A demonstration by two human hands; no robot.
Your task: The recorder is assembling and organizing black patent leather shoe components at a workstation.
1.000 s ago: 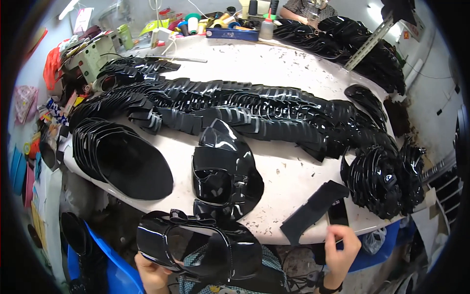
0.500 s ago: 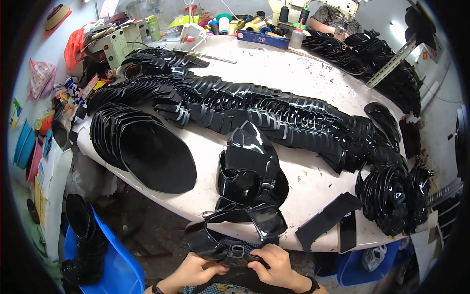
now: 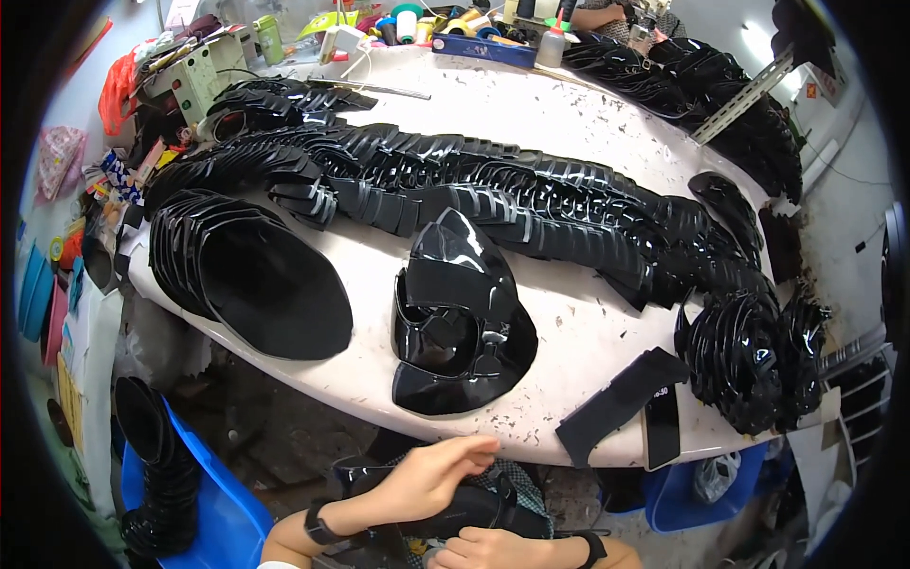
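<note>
My left hand (image 3: 427, 482) reaches across my lap, fingers stretched out together toward the table's near edge, with nothing seen in it. My right hand (image 3: 493, 549) is low at the bottom edge with curled fingers; what they close on is hidden. Glossy black material (image 3: 474, 507) lies in my lap beneath and between the hands, partly covered by them. On the table in front sits a small pile of glossy black shoe-upper pieces (image 3: 464, 379), with a strap and buckle showing.
Long overlapping rows of black pieces (image 3: 531, 204) cross the white table (image 3: 578, 332). A fanned stack of black ovals (image 3: 275, 284) is at left; a curved black strip (image 3: 621, 403) and a phone (image 3: 662, 431) lie near the right front. A blue tub (image 3: 223, 493) stands lower left.
The buckled piece gripped by both hands has come down from view between them. My left hand has moved up and right, fingers extended. The glossy piece overhanging the table edge has gone from there.
</note>
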